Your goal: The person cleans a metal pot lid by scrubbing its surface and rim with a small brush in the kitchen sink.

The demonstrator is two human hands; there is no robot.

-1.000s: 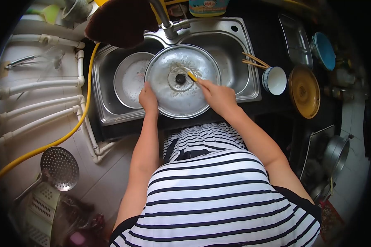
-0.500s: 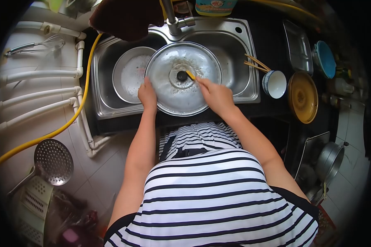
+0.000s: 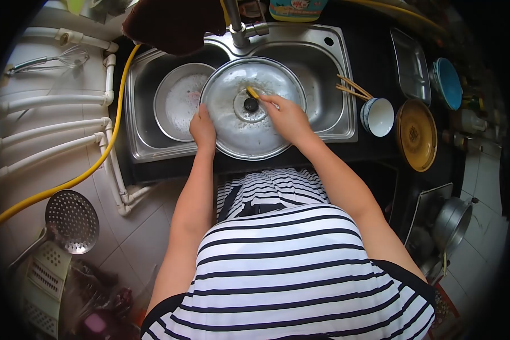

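Observation:
A large round metal pot lid (image 3: 232, 127) with a black knob (image 3: 251, 104) lies tilted over the sink, its top facing me. Dark grime marks the metal around the knob. My left hand (image 3: 203, 130) is closed on the lid's left rim, thumb on top; its other fingers are hidden beneath. My right hand (image 3: 288, 118) pinches a small yellow thing (image 3: 252, 92), thin and strip-like, its exact kind unclear. The yellow piece touches the lid just above the knob.
The double steel sink (image 3: 345, 113) holds a metal basin (image 3: 167, 105) on the left. To the right stand chopsticks (image 3: 351, 89), white bowls (image 3: 379, 118), a brown lid (image 3: 416, 136), a metal tray (image 3: 411, 65) and a blue bowl (image 3: 449, 84). A faucet (image 3: 239, 37) rises behind.
My right hand has moved up and slightly left, carrying the yellow piece from the knob's right side to above it. My left hand stays on the rim.

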